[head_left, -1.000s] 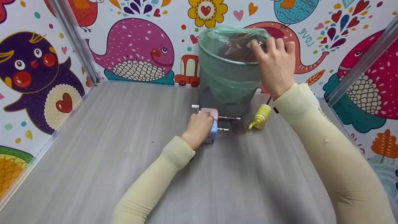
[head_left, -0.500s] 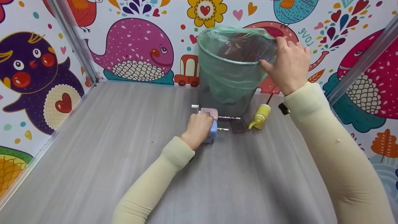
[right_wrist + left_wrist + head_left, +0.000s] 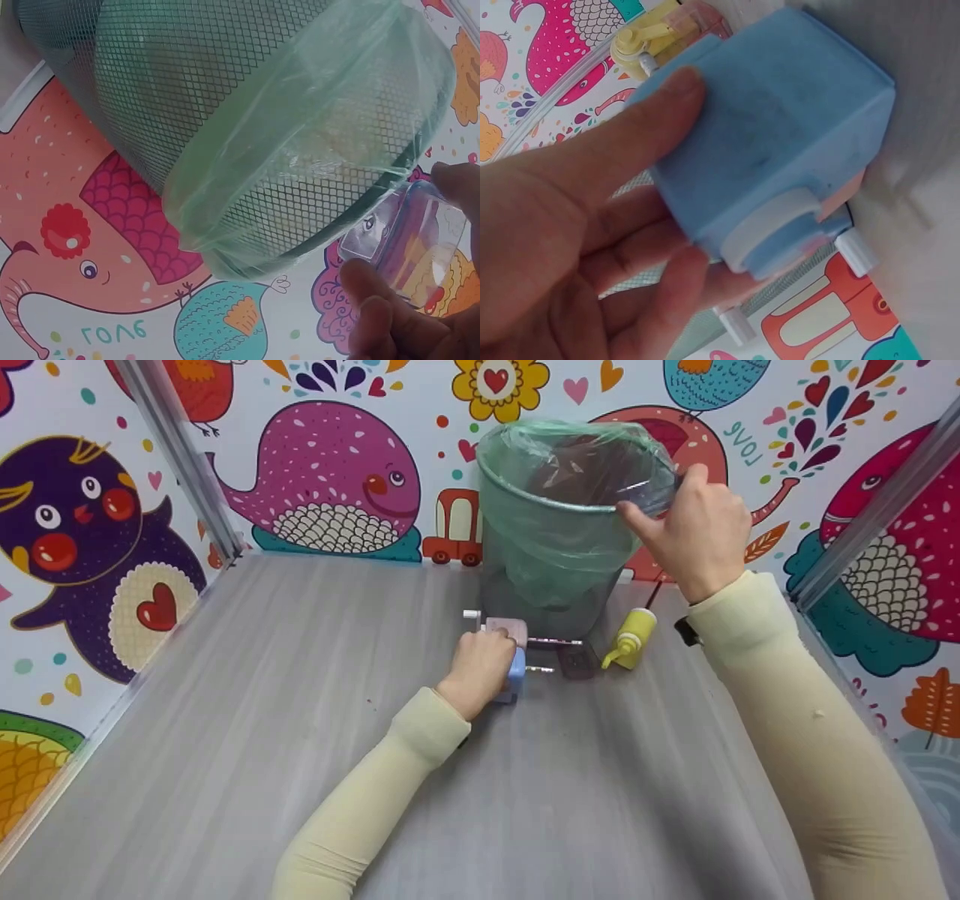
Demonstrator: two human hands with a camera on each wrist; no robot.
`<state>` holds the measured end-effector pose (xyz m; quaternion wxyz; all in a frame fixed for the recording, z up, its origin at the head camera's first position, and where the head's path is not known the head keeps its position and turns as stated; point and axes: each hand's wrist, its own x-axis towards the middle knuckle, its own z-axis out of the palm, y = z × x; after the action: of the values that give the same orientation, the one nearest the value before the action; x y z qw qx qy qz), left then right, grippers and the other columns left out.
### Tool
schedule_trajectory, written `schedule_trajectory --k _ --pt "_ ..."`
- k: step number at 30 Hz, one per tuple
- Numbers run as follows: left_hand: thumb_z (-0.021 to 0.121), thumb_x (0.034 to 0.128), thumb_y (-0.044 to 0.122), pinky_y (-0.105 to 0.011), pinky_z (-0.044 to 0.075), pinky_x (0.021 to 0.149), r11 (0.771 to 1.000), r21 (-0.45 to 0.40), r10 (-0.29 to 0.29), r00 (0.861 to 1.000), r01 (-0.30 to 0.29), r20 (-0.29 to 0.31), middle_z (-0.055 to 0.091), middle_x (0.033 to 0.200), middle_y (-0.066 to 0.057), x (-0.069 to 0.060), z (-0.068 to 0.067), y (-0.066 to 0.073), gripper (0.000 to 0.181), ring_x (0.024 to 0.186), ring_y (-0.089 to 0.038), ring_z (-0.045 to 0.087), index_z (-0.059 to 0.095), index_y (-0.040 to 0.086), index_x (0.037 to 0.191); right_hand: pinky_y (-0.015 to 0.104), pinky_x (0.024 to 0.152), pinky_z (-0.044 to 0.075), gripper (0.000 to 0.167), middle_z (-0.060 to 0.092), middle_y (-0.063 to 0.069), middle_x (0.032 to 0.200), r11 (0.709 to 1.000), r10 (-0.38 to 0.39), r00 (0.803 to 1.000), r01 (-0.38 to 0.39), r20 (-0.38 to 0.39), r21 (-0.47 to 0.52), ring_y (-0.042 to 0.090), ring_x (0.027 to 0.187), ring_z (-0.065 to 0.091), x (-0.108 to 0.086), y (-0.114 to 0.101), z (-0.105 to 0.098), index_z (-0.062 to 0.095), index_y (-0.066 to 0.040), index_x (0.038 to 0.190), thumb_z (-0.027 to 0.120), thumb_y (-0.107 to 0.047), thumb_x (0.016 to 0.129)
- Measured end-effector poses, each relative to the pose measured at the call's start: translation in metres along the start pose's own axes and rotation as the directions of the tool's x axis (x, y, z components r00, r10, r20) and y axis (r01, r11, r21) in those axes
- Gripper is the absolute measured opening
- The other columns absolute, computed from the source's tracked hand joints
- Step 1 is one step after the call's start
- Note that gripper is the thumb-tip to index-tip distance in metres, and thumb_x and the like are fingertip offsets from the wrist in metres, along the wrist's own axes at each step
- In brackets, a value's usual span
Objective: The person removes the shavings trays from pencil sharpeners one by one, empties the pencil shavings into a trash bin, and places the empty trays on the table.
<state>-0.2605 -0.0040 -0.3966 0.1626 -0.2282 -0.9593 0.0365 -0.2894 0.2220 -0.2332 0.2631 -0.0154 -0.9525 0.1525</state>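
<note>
- we see the right grip [image 3: 705, 536] closed on a clear box [image 3: 431, 244], which sits between the thumb and the fingers.
- we find that box up at the right-hand edge of the bin [image 3: 555, 624], just beside the rim; we cannot tell whether the two touch.
- we see a green bag [image 3: 551, 562] lining the bin and folded down over its outside.
- we have the left grip [image 3: 480, 667] closed around a blue sharpener [image 3: 780, 112], low on the tabletop [image 3: 300, 697]; the thumb lies along one flat face, and the other fingers reach around the far side.
- we notice a pink sharpener [image 3: 508, 630] just beyond the blue one, nearer the bin, with a white crank knob [image 3: 472, 615] at its left.
- we see two patterned pencils [image 3: 555, 642] sticking out to the right, one from each sharpener.
- we see a dark see-through container [image 3: 578, 661] near the pencil ends, between them and a yellow bottle [image 3: 634, 631].
</note>
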Motion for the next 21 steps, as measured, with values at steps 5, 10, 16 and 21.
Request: schedule_trajectory --k 5,10,16,21 --pt "0.092 0.0691 0.032 -0.037 0.06 0.068 1.0 0.0 0.007 1.0 -0.007 -0.011 0.075 0.092 -0.002 -0.001 0.001 0.0 0.037 0.081 -0.025 0.074 0.078 0.012 0.097 0.053 0.089 0.057 0.08 0.069 0.026 0.111 0.992 0.034 0.999 -0.032 -0.017 0.12 0.043 0.102 0.068 -0.008 0.005 0.002 0.054 0.004 0.123 0.065 -0.065 0.085" --pt "0.091 0.0705 0.031 -0.038 0.06 0.068 1.0 -0.007 0.003 1.0 -0.003 -0.002 0.075 0.094 -0.003 -0.001 0.0 -0.001 0.037 0.081 -0.025 0.074 0.078 0.012 0.098 0.05 0.088 0.058 0.079 0.071 0.022 0.109 0.974 0.04 0.998 -0.027 -0.057 0.224 0.036 0.098 0.068 -0.02 0.01 0.005 0.058 0.003 0.12 0.069 -0.066 0.082" --pt "0.091 0.0705 0.03 -0.038 0.059 0.068 1.0 -0.022 -0.005 1.0 0.006 0.01 0.075 0.095 -0.004 0.0 -0.001 0.0 0.037 0.082 -0.026 0.073 0.077 0.011 0.099 0.051 0.083 0.059 0.072 0.072 0.02 0.102 0.959 0.009 0.998 0.009 -0.064 0.282 0.033 0.089 0.07 -0.041 0.015 0.01 0.061 0.001 0.115 0.072 -0.061 0.082" --pt "0.091 0.0701 0.029 -0.038 0.059 0.068 1.0 -0.026 0.0 1.0 0.0 0.004 0.075 0.093 -0.004 0.0 0.0 -0.002 0.037 0.081 -0.026 0.073 0.077 0.01 0.099 0.052 0.078 0.06 0.063 0.073 0.021 0.097 0.956 -0.06 0.998 0.054 0.013 0.288 0.035 0.084 0.071 -0.057 0.024 0.022 0.063 0.002 0.11 0.075 -0.054 0.083"
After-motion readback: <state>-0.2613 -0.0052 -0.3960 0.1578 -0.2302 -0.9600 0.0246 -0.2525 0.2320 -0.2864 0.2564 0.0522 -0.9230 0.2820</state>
